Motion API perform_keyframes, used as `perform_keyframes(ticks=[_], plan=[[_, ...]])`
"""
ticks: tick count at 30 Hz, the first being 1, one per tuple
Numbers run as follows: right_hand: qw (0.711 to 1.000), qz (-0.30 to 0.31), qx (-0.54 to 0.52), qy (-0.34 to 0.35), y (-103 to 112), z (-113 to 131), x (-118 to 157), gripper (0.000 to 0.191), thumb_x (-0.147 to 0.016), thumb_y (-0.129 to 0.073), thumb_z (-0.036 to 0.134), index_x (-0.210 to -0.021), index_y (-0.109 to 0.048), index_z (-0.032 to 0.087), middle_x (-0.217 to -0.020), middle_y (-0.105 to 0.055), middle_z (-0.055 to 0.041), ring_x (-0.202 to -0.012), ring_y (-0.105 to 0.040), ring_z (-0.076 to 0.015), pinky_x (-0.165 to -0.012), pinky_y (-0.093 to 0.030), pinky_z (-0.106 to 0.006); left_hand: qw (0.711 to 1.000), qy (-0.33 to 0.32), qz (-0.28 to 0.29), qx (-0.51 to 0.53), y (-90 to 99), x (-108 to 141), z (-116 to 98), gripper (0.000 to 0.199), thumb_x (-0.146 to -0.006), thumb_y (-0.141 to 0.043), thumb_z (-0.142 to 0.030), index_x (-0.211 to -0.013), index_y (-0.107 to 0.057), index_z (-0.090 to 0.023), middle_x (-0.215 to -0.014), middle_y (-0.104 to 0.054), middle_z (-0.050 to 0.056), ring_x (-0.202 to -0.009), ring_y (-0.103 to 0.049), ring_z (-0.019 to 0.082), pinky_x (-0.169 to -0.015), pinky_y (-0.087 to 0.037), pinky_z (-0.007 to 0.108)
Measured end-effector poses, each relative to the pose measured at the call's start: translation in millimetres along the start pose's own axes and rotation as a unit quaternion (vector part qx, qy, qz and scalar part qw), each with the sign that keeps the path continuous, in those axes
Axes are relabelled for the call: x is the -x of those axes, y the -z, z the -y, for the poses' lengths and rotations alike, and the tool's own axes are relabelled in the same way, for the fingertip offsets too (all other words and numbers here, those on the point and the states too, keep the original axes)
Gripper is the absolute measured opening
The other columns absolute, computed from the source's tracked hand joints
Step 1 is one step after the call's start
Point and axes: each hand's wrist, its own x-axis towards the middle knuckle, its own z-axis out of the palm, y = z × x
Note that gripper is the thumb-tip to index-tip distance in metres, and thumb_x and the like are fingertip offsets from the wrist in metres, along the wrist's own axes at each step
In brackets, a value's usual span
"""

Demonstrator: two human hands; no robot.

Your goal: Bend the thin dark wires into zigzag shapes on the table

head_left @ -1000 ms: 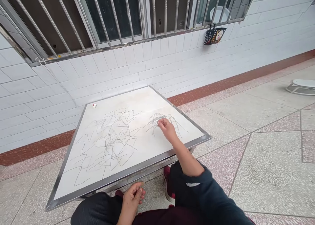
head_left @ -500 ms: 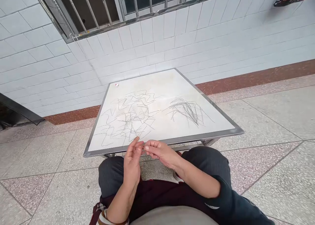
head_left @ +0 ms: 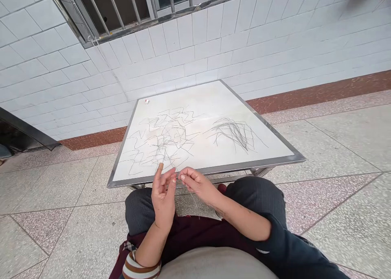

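Observation:
Both hands are close together over the near edge of a white table [head_left: 201, 148]. My right hand [head_left: 197, 184] pinches a thin wire [head_left: 193, 198], whose tail hangs below the fingers. My left hand [head_left: 164, 193] has its thumb and a finger pressed together near the right fingertips, with its other fingers raised; what lies between them is too small to make out. Loose bent dark wires [head_left: 165, 142] spread over the left half of the table, and a denser bundle of dark wires [head_left: 236, 134] lies on the right half.
A small white and red object [head_left: 147, 102] sits at the table's far left corner. Behind the table stands a white tiled wall [head_left: 183, 59] with a barred window [head_left: 137, 6]. My knees are under the near edge.
The left hand's fingers have lifted and spread a little. A wire tail now hangs below my right hand. The view has shifted slightly.

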Motion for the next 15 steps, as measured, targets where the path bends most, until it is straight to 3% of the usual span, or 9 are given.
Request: perform_keyframes(ticks=[4,7,9,11,13,15], plan=[[0.991,-0.030,-0.130,0.011,3,6,-2,0.023,-0.080,-0.062,0.041,-0.083,-0.054,0.019,-0.068,-0.041,0.0037,-0.055,-0.030,-0.0076,-0.048,-0.020,-0.021,0.996,-0.047,0.034,-0.068,4.3,9,19,0.035,-0.082,-0.062,-0.027,-0.117,-0.061,-0.023,-0.121,-0.060,0.010,-0.108,-0.057,0.024,-0.098,-0.040,0.040],[0.972,0.032,-0.233,-0.031,5,10,0,0.023,-0.080,-0.065,0.037,-0.080,-0.053,0.017,-0.067,-0.037,0.0032,-0.055,-0.027,-0.0070,-0.047,-0.018,-0.020,0.997,0.045,0.055,-0.007,2.2,7,31,0.031,-0.084,-0.058,-0.033,-0.112,-0.065,-0.021,-0.120,-0.062,0.010,-0.117,-0.052,0.024,-0.103,-0.035,0.040],[0.951,0.090,-0.284,-0.078,4,10,2,0.024,-0.080,-0.066,0.034,-0.076,-0.052,0.016,-0.065,-0.034,0.0036,-0.055,-0.026,-0.0068,-0.046,-0.018,-0.019,0.987,0.120,0.083,0.071,-1.8,3,30,0.038,-0.088,-0.051,-0.040,-0.120,-0.060,-0.022,-0.125,-0.059,0.010,-0.122,-0.048,0.024,-0.105,-0.031,0.041],[0.928,0.125,-0.328,-0.123,2,7,4,0.023,-0.080,-0.067,0.031,-0.075,-0.050,0.015,-0.065,-0.031,0.0042,-0.054,-0.024,-0.0061,-0.046,-0.019,-0.017,0.972,0.152,0.118,0.132,-6.0,0,23,0.046,-0.090,-0.044,-0.045,-0.130,-0.050,-0.025,-0.130,-0.056,0.010,-0.125,-0.045,0.024,-0.105,-0.031,0.042],[0.910,0.135,-0.362,-0.153,1,4,5,0.022,-0.080,-0.067,0.028,-0.076,-0.050,0.015,-0.065,-0.028,0.0048,-0.054,-0.023,-0.0053,-0.045,-0.018,-0.016,0.968,0.142,0.134,0.155,-9.5,-3,14,0.051,-0.090,-0.042,-0.047,-0.137,-0.041,-0.028,-0.133,-0.053,0.010,-0.126,-0.043,0.024,-0.104,-0.031,0.042],[0.906,0.133,-0.367,-0.165,-1,-1,4,0.022,-0.080,-0.067,0.029,-0.077,-0.050,0.015,-0.065,-0.028,0.0051,-0.053,-0.022,-0.0049,-0.045,-0.017,-0.015,0.975,0.113,0.114,0.156,-11.4,-5,8,0.052,-0.090,-0.045,-0.046,-0.139,-0.038,-0.030,-0.133,-0.053,0.009,-0.126,-0.043,0.023,-0.104,-0.031,0.041]])
